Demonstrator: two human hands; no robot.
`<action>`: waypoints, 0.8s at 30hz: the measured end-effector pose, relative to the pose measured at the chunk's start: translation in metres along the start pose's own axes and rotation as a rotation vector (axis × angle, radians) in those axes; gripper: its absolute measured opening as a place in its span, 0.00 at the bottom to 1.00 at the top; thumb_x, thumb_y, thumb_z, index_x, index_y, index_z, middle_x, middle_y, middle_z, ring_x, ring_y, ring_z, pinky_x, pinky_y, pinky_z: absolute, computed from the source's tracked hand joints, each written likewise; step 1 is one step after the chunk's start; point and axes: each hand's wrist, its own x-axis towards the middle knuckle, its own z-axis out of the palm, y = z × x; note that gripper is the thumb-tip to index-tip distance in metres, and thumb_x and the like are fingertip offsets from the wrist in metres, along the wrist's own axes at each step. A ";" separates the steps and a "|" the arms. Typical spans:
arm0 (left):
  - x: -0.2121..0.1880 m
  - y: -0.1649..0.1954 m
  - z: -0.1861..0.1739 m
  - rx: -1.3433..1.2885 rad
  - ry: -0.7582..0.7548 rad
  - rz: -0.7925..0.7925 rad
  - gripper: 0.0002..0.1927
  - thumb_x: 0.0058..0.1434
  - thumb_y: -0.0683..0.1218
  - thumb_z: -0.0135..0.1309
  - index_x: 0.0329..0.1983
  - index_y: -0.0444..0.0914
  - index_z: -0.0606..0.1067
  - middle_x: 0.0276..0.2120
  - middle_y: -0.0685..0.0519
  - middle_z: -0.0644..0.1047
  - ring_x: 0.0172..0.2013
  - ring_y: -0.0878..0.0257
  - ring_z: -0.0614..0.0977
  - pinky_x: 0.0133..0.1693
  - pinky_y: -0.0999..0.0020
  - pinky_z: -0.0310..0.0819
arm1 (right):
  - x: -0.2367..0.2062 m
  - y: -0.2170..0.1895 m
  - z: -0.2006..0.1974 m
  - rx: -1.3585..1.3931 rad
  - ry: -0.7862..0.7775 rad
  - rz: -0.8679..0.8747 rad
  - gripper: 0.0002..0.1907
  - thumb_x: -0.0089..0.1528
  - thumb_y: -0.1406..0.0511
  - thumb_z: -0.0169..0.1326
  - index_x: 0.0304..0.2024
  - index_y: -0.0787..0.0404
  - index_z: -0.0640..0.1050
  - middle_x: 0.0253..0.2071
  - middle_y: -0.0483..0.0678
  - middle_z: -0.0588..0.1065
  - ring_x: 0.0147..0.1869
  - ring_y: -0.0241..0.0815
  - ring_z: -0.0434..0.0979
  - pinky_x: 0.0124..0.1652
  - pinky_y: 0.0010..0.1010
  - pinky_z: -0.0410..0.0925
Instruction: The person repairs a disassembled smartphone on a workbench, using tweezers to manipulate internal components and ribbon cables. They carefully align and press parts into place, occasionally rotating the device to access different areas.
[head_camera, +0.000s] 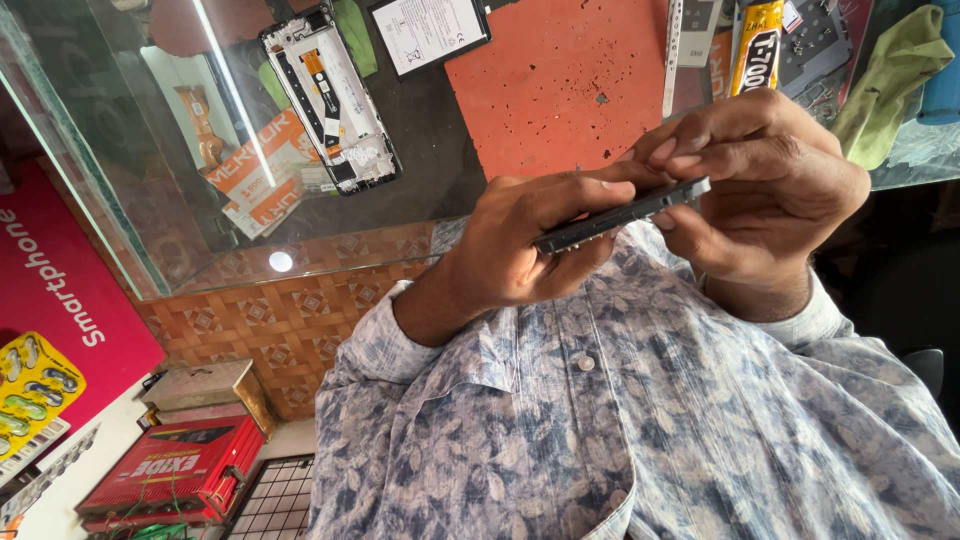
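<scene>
One dark phone (620, 216), one opened phone frame (330, 97), one battery (429, 33), two hands (520, 245).

I'm at the counter of a small phone repair shop. My glass counter (100, 200) carries an opened phone frame (330, 100) with its insides bare, a loose battery (430, 30), a red work mat (560, 80) and a glue tube (757, 45). Below it sit boxes (175, 465) and a pink phone poster (60, 290), the clutter of such a stall.
</scene>
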 end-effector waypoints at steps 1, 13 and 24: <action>0.001 0.001 0.000 0.026 -0.006 0.009 0.24 0.74 0.41 0.59 0.66 0.39 0.61 0.51 0.43 0.80 0.43 0.62 0.88 0.37 0.73 0.87 | 0.000 -0.003 0.003 -0.013 0.014 0.010 0.15 0.57 0.68 0.66 0.41 0.72 0.77 0.39 0.59 0.75 0.44 0.54 0.84 0.45 0.47 0.79; 0.011 0.007 0.001 0.131 -0.007 0.098 0.31 0.70 0.41 0.65 0.66 0.39 0.58 0.56 0.38 0.77 0.52 0.51 0.86 0.47 0.65 0.88 | 0.005 -0.022 0.027 -0.094 0.103 0.095 0.23 0.65 0.57 0.65 0.41 0.70 0.71 0.43 0.56 0.72 0.45 0.43 0.80 0.43 0.35 0.82; 0.002 -0.012 0.021 -0.131 0.188 -0.099 0.21 0.70 0.37 0.56 0.62 0.31 0.64 0.41 0.46 0.82 0.33 0.65 0.88 0.30 0.73 0.85 | 0.008 -0.015 0.031 -0.012 0.194 0.310 0.17 0.60 0.65 0.63 0.40 0.73 0.73 0.42 0.56 0.74 0.38 0.39 0.79 0.36 0.25 0.77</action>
